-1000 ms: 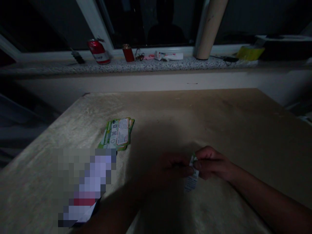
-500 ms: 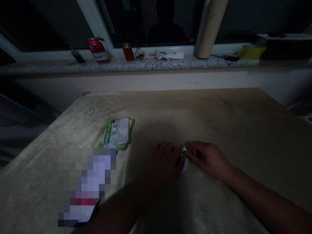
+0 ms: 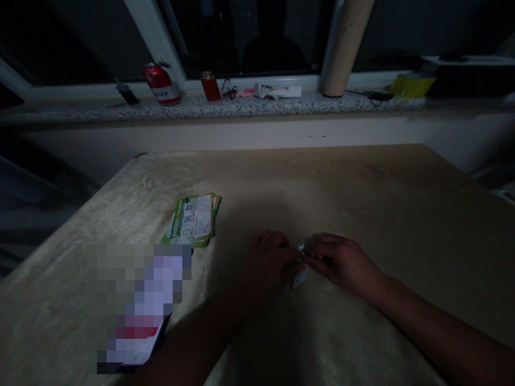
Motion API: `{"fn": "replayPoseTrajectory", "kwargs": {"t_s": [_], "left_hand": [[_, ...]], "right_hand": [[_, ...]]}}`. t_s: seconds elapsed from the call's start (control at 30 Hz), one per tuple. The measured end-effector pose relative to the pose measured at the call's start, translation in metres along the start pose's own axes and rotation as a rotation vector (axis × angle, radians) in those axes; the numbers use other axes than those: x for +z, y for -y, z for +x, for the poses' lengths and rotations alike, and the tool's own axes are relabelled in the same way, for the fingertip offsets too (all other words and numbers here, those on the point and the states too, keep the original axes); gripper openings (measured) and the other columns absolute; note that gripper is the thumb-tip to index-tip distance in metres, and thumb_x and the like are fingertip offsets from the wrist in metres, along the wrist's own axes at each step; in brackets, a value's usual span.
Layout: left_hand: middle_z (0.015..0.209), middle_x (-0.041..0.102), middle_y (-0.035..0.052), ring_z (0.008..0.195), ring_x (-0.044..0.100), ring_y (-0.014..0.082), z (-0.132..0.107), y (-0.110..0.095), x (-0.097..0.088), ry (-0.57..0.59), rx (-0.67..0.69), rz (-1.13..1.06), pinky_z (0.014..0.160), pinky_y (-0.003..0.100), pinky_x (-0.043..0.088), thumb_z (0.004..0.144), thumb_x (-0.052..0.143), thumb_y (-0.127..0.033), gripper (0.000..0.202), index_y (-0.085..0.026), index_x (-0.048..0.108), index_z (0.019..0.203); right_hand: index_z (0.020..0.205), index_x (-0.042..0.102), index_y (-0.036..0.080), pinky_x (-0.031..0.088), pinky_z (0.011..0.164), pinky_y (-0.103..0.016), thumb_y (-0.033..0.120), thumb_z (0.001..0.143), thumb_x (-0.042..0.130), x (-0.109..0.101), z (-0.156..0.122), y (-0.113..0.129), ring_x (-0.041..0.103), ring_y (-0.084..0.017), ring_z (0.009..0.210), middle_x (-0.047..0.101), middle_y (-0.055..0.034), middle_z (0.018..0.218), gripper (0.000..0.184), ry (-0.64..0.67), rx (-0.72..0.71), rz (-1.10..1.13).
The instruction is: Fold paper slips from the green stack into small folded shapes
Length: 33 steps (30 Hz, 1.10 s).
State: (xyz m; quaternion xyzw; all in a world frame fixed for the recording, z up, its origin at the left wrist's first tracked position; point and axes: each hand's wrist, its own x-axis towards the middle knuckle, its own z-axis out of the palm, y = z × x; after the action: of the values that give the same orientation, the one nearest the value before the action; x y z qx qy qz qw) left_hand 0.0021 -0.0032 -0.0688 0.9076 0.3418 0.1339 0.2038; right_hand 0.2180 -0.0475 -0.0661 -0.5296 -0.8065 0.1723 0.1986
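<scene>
A small folded piece of printed paper (image 3: 300,276), white with a bit of green at its far end, is between my two hands close to the tabletop. My left hand (image 3: 274,258) is closed on its left side, thumb and finger at the paper. From the right, my right hand (image 3: 341,259) pinches the paper's upper part with thumb and forefinger. The fingers hide the paper's middle, and the light is dim. To the left lies a stack of green and white printed leaflets (image 3: 197,217).
A phone-like device (image 3: 148,305), partly pixelated, lies left of my left forearm on the beige-covered table (image 3: 362,187). Along the granite windowsill (image 3: 237,109) stand a red can (image 3: 161,84), a small red jar (image 3: 211,87), crumpled wrappers (image 3: 277,91) and a cardboard tube (image 3: 346,53).
The paper's near end has swung slightly left and towards me, and it shows a different slant. The fingertips of both hands have come closer together over it.
</scene>
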Motion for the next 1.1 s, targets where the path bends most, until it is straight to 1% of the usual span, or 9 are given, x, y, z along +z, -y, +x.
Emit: {"fn": "replayPoseTrajectory", "kwargs": {"t_s": [0.17, 0.3, 0.4, 0.5, 0.6, 0.7, 0.87, 0.97, 1.1], "left_hand": [[0.103, 0.062, 0.0029, 0.104, 0.054, 0.0233, -0.0013, 0.004, -0.0003, -0.012, 0.039, -0.023, 0.094, 0.039, 0.04, 0.094, 0.07, -0.039, 0.017, -0.025, 0.074, 0.103], [0.1, 0.062, 0.0033, 0.102, 0.054, 0.023, -0.0011, 0.0049, -0.0013, -0.007, 0.036, -0.025, 0.092, 0.039, 0.041, 0.096, 0.066, -0.042, 0.021, -0.025, 0.075, 0.103], [0.099, 0.062, 0.0035, 0.101, 0.054, 0.0228, -0.0013, 0.005, -0.0012, -0.016, 0.034, -0.008, 0.09, 0.038, 0.041, 0.098, 0.063, -0.036, 0.017, -0.027, 0.076, 0.105], [0.102, 0.062, 0.0037, 0.102, 0.054, 0.0229, -0.0013, 0.0046, -0.0007, -0.025, 0.015, -0.006, 0.091, 0.039, 0.04, 0.097, 0.066, -0.031, 0.015, -0.029, 0.077, 0.106], [0.102, 0.062, 0.004, 0.103, 0.054, 0.0231, -0.0004, 0.0032, -0.0019, -0.02, -0.007, -0.005, 0.091, 0.039, 0.04, 0.096, 0.067, -0.03, 0.014, -0.028, 0.078, 0.103], [0.101, 0.062, 0.004, 0.103, 0.053, 0.0239, 0.0005, 0.0017, -0.0042, -0.002, -0.022, -0.007, 0.091, 0.04, 0.04, 0.097, 0.066, -0.032, 0.014, -0.028, 0.078, 0.101], [0.099, 0.061, 0.0034, 0.101, 0.053, 0.0233, 0.0007, 0.0019, -0.006, -0.004, -0.013, 0.009, 0.091, 0.039, 0.04, 0.096, 0.067, -0.031, 0.013, -0.029, 0.078, 0.102], [0.099, 0.06, 0.0032, 0.102, 0.053, 0.0232, 0.0011, 0.0038, -0.0071, 0.005, 0.003, 0.021, 0.093, 0.039, 0.039, 0.096, 0.067, -0.033, 0.014, -0.029, 0.077, 0.104], [0.1, 0.06, 0.0025, 0.103, 0.054, 0.0228, 0.0015, 0.0065, -0.0098, 0.031, 0.026, 0.02, 0.094, 0.039, 0.04, 0.094, 0.07, -0.039, 0.017, -0.031, 0.077, 0.107]], "right_hand": [[0.09, 0.071, 0.021, 0.046, 0.071, -0.028, 0.035, 0.098, 0.063, 0.0001, 0.0012, -0.0001, 0.062, -0.017, 0.076, 0.067, -0.0024, 0.08, 0.018, 0.007, 0.013, 0.025], [0.09, 0.071, 0.021, 0.046, 0.07, -0.028, 0.035, 0.097, 0.064, -0.0011, 0.001, -0.0007, 0.062, -0.017, 0.075, 0.067, -0.0023, 0.08, 0.017, 0.01, 0.002, 0.053], [0.088, 0.071, 0.021, 0.046, 0.069, -0.028, 0.037, 0.097, 0.064, -0.001, 0.0009, -0.0016, 0.062, -0.017, 0.075, 0.067, -0.0024, 0.079, 0.019, 0.007, 0.001, 0.067], [0.085, 0.071, 0.021, 0.046, 0.07, -0.029, 0.036, 0.097, 0.064, -0.0007, 0.0012, -0.0011, 0.063, -0.017, 0.075, 0.068, -0.0027, 0.079, 0.02, 0.008, 0.013, 0.058], [0.084, 0.071, 0.022, 0.046, 0.068, -0.029, 0.037, 0.095, 0.067, -0.0017, 0.001, 0.0013, 0.063, -0.018, 0.074, 0.067, -0.002, 0.077, 0.019, 0.014, 0.016, 0.053], [0.09, 0.072, 0.023, 0.046, 0.071, -0.03, 0.037, 0.089, 0.075, -0.0028, 0.0007, 0.0035, 0.063, -0.019, 0.078, 0.069, -0.0015, 0.079, 0.014, 0.016, 0.016, 0.055], [0.079, 0.067, 0.021, 0.044, 0.069, -0.028, 0.036, 0.092, 0.073, -0.0022, 0.0018, 0.0039, 0.062, -0.017, 0.074, 0.066, -0.0007, 0.075, 0.02, 0.008, 0.046, 0.108], [0.079, 0.067, 0.02, 0.045, 0.071, -0.029, 0.033, 0.091, 0.074, -0.0024, 0.002, 0.0041, 0.062, -0.018, 0.076, 0.067, -0.0017, 0.078, 0.019, 0.012, 0.065, 0.095], [0.081, 0.068, 0.021, 0.047, 0.071, -0.03, 0.035, 0.09, 0.075, -0.0038, 0.0021, 0.0056, 0.063, -0.019, 0.078, 0.069, -0.0024, 0.08, 0.017, 0.025, 0.064, 0.076]]}}
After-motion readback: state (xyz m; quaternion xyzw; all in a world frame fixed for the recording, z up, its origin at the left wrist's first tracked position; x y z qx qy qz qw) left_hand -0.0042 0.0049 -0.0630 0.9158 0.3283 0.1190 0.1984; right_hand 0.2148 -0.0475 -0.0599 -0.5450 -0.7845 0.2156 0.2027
